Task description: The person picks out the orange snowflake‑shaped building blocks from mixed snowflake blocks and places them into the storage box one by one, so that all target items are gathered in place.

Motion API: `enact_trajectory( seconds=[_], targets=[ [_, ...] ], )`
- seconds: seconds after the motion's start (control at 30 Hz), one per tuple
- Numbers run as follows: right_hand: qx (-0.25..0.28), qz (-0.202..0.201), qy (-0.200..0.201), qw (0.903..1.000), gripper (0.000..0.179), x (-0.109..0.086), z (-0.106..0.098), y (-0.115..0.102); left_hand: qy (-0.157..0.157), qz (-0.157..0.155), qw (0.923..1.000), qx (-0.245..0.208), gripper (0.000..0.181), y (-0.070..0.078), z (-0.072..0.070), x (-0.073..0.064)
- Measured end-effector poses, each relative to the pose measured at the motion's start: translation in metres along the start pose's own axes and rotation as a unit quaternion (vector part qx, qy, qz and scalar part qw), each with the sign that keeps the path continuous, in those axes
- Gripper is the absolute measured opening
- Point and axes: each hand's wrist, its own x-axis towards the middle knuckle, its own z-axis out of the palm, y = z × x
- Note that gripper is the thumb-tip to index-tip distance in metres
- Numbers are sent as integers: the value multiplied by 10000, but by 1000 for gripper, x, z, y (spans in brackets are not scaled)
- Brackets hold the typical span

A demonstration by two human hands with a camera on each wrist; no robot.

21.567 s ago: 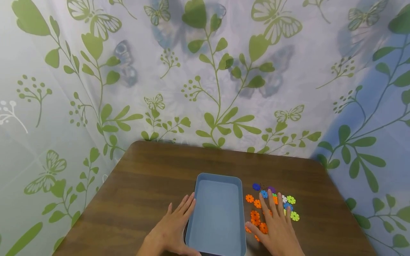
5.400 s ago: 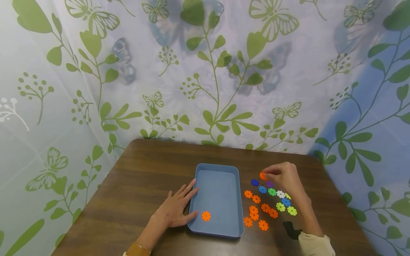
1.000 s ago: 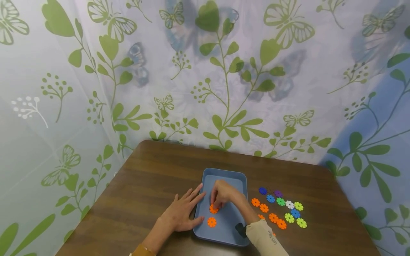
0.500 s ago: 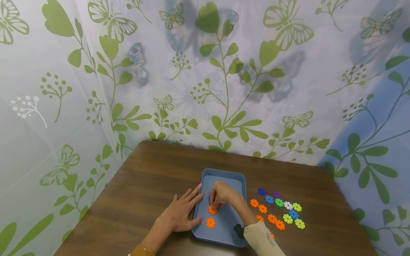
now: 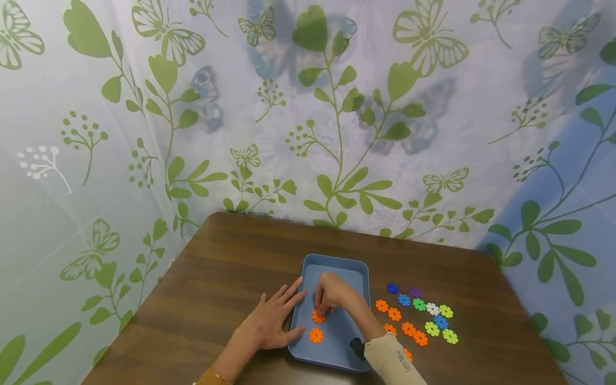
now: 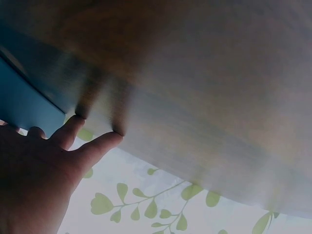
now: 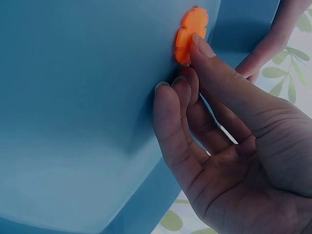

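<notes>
My right hand [image 5: 334, 293] reaches into the blue-grey tray [image 5: 344, 347] and pinches an orange flower-shaped disc [image 5: 318, 317] low over its floor. In the right wrist view the thumb lies on the near face of the disc [image 7: 191, 30], with fingertips behind it close to the tray floor. A second orange disc [image 5: 316, 336] lies flat in the tray, nearer the front. My left hand [image 5: 267, 323] is spread at the tray's left side, fingertips and thumb at the rim. The left wrist view shows that hand's straight fingers beside the tray wall [image 6: 24, 105].
Right of the tray, several flower discs lie on the brown wooden table [image 5: 231, 256]: orange [image 5: 408, 329], yellow-green [image 5: 450, 336], white [image 5: 432, 309], green [image 5: 420, 304], blue [image 5: 392, 289] and purple [image 5: 416, 292]. My right sleeve [image 5: 394, 358] hides some. A leaf-patterned curtain [image 5: 289, 107] stands behind.
First the tray held no disc and both hands lay spread. Later my right hand took an orange disc behind the loose ones and carried it left into the tray. Over the last second it barely moves.
</notes>
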Motion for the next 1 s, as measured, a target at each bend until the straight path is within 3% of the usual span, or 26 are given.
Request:
enact_trajectory(
  seconds=[0.53, 1.0],
  targets=[
    [12, -49, 80, 10000, 24, -1, -4, -1, 22, 54, 9999, 100, 83, -3, 1, 2],
    [37, -447, 841, 9954, 15, -19, -22, -23, -14, 41, 10000, 57, 83, -3, 2, 2]
  ],
)
